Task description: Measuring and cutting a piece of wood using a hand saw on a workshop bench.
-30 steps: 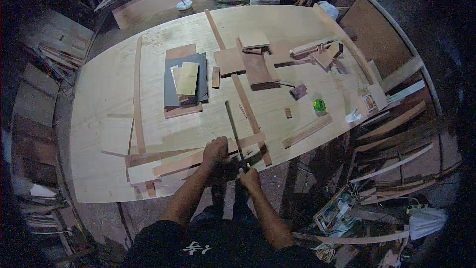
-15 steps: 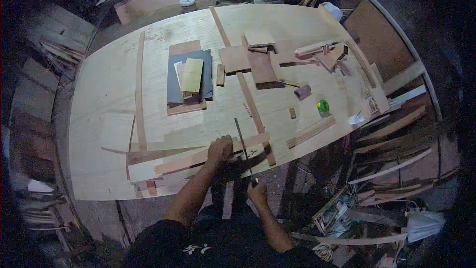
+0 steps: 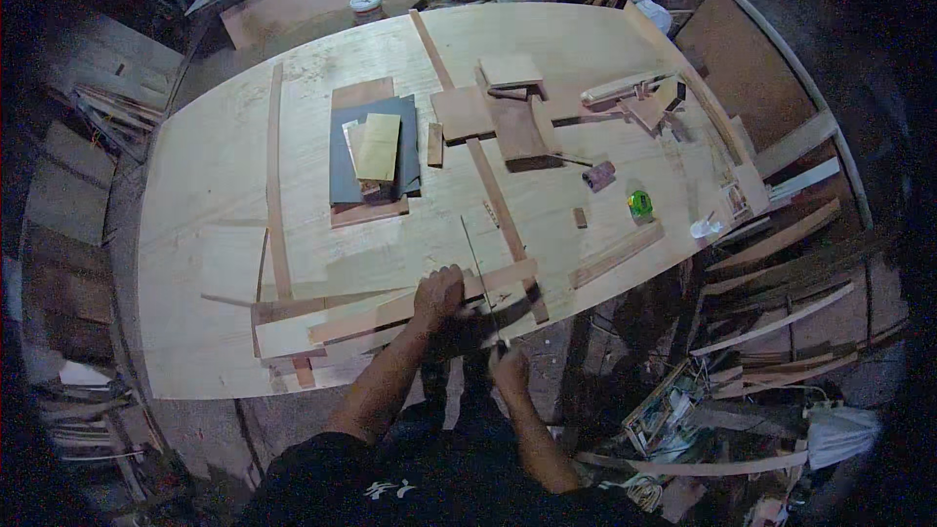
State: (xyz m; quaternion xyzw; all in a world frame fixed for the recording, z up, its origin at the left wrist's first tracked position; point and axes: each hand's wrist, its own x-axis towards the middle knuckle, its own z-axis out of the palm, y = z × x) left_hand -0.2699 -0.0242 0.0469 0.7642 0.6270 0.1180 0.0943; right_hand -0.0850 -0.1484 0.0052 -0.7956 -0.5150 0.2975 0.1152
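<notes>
My left hand (image 3: 439,295) is closed over a long, narrow wooden strip (image 3: 390,314) near the table's front edge, pressing it from above. My right hand (image 3: 509,369), just off that edge, grips the handle of a thin-bladed handsaw (image 3: 475,256). The saw's blade slants up and away across the strip, to the right of my left hand. A wider pale board (image 3: 283,339) lies at the strip's left end. Whether the blade has cut into the wood is too small to tell.
The large plywood tabletop (image 3: 205,166) carries a green tape measure (image 3: 639,203), a sandpaper-like roll (image 3: 599,176), dark sheets (image 3: 342,176) under a pale block (image 3: 379,148), and several wood pieces (image 3: 519,127). Scrap wood (image 3: 781,332) lies right of the table. A white bucket (image 3: 365,2) stands behind.
My right hand and the saw have moved slightly forward, away from me, with the blade reaching farther over the table. My left hand keeps its hold on the strip. The view has shifted a little.
</notes>
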